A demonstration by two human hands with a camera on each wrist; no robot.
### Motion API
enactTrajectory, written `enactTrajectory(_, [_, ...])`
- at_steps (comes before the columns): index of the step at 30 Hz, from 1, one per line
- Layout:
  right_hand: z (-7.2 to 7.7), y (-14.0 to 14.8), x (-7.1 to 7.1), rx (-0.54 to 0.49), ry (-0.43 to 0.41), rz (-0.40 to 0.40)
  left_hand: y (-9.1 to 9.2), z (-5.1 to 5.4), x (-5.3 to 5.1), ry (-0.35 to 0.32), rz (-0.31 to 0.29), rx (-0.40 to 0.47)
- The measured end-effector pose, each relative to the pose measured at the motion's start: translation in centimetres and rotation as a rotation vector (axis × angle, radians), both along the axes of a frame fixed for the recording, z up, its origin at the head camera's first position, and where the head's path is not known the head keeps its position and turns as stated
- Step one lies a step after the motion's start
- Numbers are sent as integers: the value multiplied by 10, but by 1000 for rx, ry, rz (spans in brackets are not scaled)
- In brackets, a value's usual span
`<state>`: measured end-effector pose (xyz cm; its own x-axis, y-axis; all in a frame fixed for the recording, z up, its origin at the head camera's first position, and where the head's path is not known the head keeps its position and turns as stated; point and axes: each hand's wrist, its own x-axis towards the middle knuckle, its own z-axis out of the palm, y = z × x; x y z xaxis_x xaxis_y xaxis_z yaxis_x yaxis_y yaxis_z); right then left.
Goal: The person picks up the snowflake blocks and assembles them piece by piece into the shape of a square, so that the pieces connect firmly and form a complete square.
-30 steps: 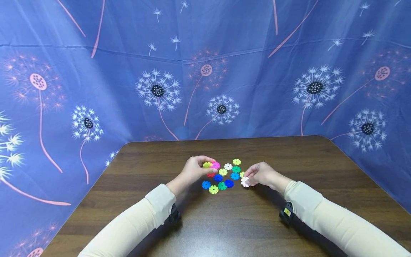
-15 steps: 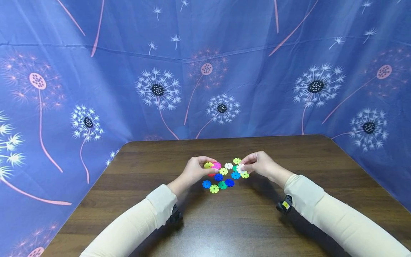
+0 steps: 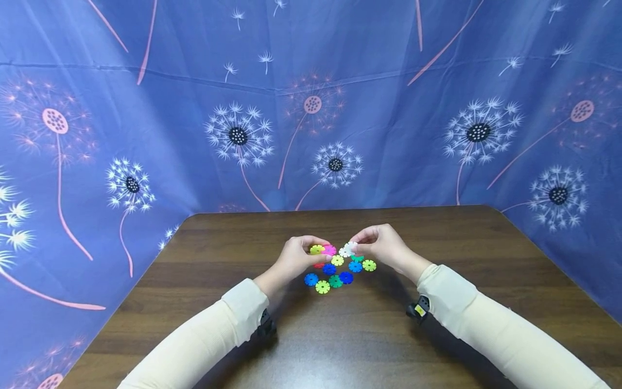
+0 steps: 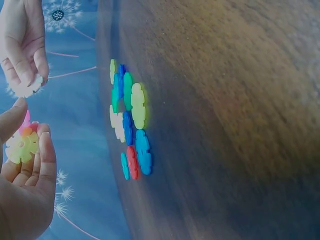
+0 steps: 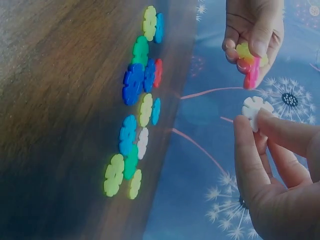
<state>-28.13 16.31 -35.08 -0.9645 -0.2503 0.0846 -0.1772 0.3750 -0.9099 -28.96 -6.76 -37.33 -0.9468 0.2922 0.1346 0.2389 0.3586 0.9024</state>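
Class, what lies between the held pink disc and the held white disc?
In the right wrist view, the stretch from the pink disc to the white disc is bare, with blue cloth behind.

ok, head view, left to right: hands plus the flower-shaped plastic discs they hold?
left hand → yellow flower-shaped plastic disc → bright pink flower-shaped plastic disc → white flower-shaped plastic disc → right hand
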Motion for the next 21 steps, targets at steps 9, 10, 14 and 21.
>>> enactTrajectory(9, [1,-8,1,75,91,11,1,0,-1,21,-4,1])
enactTrajectory(10, [2,-9,1,84,94,9,1,0,-1,21,-5,-1])
enactTrajectory(14, [4,-12,3,118,122,3,3,2,-1,9,-14,-8])
enactTrajectory(21, [4,-16,0,162,172,-13,5,4,-2,21,-13,-7])
